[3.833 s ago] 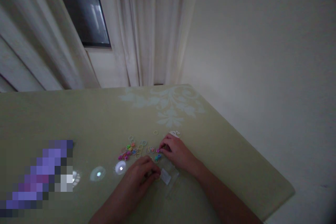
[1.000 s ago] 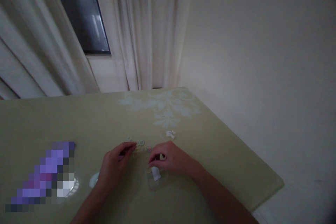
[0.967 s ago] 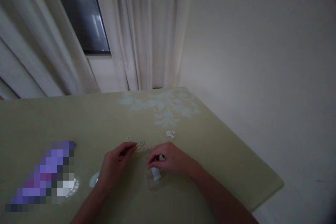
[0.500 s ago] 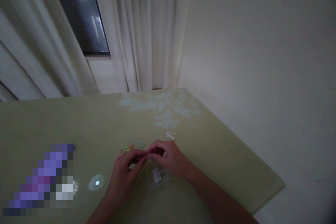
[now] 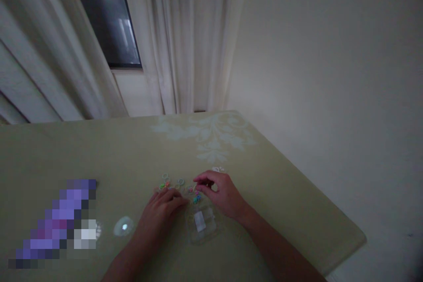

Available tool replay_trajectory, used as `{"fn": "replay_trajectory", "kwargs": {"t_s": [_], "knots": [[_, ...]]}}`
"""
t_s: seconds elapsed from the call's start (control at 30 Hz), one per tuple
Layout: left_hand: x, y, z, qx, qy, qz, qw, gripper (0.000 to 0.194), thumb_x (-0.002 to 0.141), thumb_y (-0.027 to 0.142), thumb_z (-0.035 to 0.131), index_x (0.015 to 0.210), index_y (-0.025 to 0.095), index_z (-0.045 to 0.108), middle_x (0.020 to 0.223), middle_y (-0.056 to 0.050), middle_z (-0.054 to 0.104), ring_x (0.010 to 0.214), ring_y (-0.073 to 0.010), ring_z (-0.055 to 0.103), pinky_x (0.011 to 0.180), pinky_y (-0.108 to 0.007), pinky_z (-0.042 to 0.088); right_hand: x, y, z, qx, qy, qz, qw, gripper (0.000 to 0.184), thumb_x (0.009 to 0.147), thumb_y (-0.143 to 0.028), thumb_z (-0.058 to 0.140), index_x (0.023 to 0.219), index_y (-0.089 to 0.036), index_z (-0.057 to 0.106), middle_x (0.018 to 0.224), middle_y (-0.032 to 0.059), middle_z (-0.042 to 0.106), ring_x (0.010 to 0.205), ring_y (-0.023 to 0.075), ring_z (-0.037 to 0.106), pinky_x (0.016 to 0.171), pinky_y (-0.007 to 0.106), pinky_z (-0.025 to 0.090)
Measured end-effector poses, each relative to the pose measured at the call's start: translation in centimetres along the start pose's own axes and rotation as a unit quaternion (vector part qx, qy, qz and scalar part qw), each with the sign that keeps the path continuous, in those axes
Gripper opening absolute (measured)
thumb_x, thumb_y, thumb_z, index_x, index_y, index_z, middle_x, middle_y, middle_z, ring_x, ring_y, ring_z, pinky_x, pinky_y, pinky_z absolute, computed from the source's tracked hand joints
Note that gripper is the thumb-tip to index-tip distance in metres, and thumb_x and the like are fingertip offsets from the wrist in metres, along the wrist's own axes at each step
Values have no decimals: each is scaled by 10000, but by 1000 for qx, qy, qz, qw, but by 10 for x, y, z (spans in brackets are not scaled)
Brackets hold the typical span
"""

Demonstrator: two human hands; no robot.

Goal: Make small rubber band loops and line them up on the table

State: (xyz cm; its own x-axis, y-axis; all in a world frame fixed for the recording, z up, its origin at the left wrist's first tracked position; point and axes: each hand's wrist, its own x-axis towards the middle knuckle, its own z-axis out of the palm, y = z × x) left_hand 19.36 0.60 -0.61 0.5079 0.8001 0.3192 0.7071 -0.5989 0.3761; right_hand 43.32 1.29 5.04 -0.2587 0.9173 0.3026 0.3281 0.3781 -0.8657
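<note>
Small coloured loop bands (image 5: 172, 183) lie scattered on a pale green table (image 5: 99, 154). My left hand (image 5: 161, 211) rests palm down over the near side of the bands, fingers loosely curled, its tips touching them. My right hand (image 5: 220, 194) sits to the right, thumb and forefinger pinched together above a few bright bands (image 5: 196, 196); what it pinches is too small to name. A clear plastic bag (image 5: 201, 224) with a white label lies on the table between my wrists.
A small white piece (image 5: 218, 169) lies just beyond my right hand. A purple blurred object (image 5: 59, 220) lies at the left, with a round light reflection (image 5: 123, 227) beside it. Curtains and a dark window stand behind the table; the table's edge runs along the right.
My hands met over the bands half a second ago and have since drawn apart. The left hand dropped flat onto the table; the right hand moved slightly right and up, uncovering more bands.
</note>
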Motion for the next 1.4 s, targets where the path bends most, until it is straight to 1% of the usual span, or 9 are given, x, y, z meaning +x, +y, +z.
{"fn": "replay_trajectory", "kwargs": {"t_s": [0.33,0.47,0.6,0.73,0.93,1.03,1.2,1.27,1.4], "knots": [[-2,1,10,103,-11,12,995,224,988,160,561,968,266,757,1010,-64,769,1025,-303,700,925,-447,493,2,-1,-3,-29,4,-29,999,19,899,-181,799,902,-199,806,825,13,717,772,149,645,714,249,496],[-1,-2,14,-6,6,-57,998,220,990,223,504,910,246,707,1001,-86,758,1017,-320,682,934,-478,492,0,-2,-6,-35,-29,-19,999,41,888,-159,812,907,-195,810,851,8,682,787,139,635,733,246,495],[2,1,10,-72,45,-120,989,248,1029,294,415,948,233,642,944,-73,740,910,-263,689,842,-393,530,-7,-2,-4,-65,-152,-21,986,92,837,-171,866,909,-212,825,994,24,676,918,156,664,855,272,503],[5,8,2,-175,82,-165,967,273,1042,424,434,945,238,609,854,-33,705,806,-219,663,740,-316,517,-9,2,-2,-90,-197,-42,975,72,880,-181,831,932,-230,838,1088,41,680,1040,181,662,948,298,492],[9,25,-7,-307,96,-176,930,274,985,454,529,894,230,656,809,-26,678,762,-214,633,706,-309,501,-2,-8,-7,-22,-95,14,995,161,917,-226,802,1074,-229,838,954,36,726,837,150,656,767,269,497],[9,36,-6,-323,94,-167,927,263,978,453,562,889,232,672,793,-23,682,738,-209,625,680,-298,496,-3,-13,-5,38,-100,47,993,209,874,-297,848,1072,-229,840,890,26,752,778,146,644,694,252,476],[9,45,-2,-376,89,-160,908,272,978,474,595,902,233,693,805,-17,693,754,-201,659,683,-289,531,-4,-14,-1,36,-91,69,993,67,883,-218,789,927,-195,834,792,14,749,702,130,603,661,247,447],[12,41,-2,-361,94,-153,915,280,986,474,583,901,229,692,806,-16,702,752,-198,679,690,-291,548,-4,-14,-3,17,-87,66,994,62,872,-198,771,912,-180,816,772,8,728,686,124,583,650,244,437],[20,22,-3,-210,127,-157,957,303,1016,450,512,964,223,706,854,-41,736,748,-211,680,695,-319,551,-2,-13,-10,-10,-58,63,996,70,866,-224,763,881,-158,782,722,-15,646,658,112,525,608,236,390]]}}
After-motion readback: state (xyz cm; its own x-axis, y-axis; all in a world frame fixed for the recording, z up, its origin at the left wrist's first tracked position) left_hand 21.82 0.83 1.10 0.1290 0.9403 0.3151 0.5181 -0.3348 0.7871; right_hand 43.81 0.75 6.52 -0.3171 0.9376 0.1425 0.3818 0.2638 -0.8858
